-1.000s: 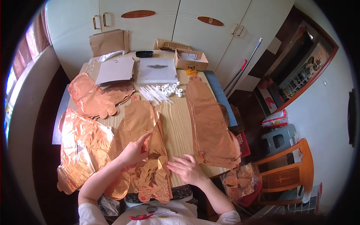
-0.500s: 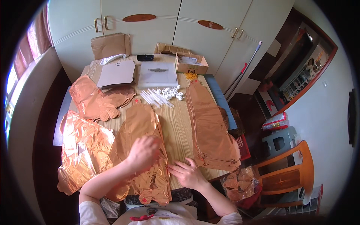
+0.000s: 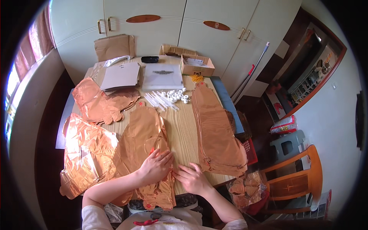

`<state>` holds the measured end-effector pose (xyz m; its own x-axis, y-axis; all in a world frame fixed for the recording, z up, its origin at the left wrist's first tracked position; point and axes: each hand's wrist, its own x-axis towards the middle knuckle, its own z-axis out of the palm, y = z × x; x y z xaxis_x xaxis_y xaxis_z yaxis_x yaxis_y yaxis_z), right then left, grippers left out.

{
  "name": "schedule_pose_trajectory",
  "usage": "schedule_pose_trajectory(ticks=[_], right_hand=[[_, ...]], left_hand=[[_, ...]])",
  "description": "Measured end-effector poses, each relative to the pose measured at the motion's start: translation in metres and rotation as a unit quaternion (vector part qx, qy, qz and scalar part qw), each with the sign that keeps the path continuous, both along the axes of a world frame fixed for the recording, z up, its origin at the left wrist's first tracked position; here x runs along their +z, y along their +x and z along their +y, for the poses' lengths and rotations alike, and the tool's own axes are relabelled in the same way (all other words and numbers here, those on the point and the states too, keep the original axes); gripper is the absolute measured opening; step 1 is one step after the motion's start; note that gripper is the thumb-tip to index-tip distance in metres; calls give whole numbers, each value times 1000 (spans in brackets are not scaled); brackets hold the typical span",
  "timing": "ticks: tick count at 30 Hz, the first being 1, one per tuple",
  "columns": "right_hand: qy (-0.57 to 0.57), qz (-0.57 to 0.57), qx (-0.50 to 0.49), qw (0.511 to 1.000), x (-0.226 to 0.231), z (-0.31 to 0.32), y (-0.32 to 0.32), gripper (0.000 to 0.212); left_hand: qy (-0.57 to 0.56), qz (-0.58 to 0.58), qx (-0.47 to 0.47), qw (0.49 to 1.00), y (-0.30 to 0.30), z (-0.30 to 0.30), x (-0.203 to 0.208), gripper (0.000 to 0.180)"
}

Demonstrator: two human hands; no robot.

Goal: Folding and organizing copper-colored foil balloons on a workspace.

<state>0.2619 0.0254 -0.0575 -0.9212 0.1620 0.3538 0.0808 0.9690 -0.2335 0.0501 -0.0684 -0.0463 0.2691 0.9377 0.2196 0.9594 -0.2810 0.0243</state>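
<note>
A flat, copper-coloured foil balloon (image 3: 143, 128) lies in front of me, its near end creased and shiny. On its right half rests my left hand (image 3: 157, 166), palm down with the fingers stretched out side by side. A small red patch shows at that hand's fingertips; what it is, I cannot make out. Beside the balloon's right edge is my right hand (image 3: 193, 179), open, fingers apart and tips reaching toward the foil. Another crumpled, glossy foil balloon (image 3: 86, 157) lies on the left, touching the middle one.
A stack of flat foil balloons (image 3: 216, 132) covers the right side of the wooden table (image 3: 182, 130); more foil pieces (image 3: 94, 101) lie far left. Behind are white sticks (image 3: 161, 100), white cups (image 3: 177, 95), grey sheets (image 3: 120, 74) and a cardboard box (image 3: 197, 69). A chair (image 3: 295, 184) stands right.
My left hand has come down and slightly right onto the balloon, its curled fingers now stretched out. The right hand stays nearly in place.
</note>
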Motion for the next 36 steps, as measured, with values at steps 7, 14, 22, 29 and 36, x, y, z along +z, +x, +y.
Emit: schedule_pose_trajectory(ticks=[7,14,22,29,36], right_hand=[[-3,0,2,1000,1,1,0,33],[-5,-2,4,1000,3,0,0,33],[-3,-1,5,1000,3,1,0,32],[12,-28,53,998,6,5,4,35],[27,-41,105,993,7,10,11,34]], left_hand=[[3,5,34,999,-8,13,-3,52],[-35,-1,86,996,-21,34,-5,74],[-174,34,108,978,-45,71,18,124],[-170,47,126,976,-57,88,8,138],[-194,72,136,969,-61,102,6,144]])
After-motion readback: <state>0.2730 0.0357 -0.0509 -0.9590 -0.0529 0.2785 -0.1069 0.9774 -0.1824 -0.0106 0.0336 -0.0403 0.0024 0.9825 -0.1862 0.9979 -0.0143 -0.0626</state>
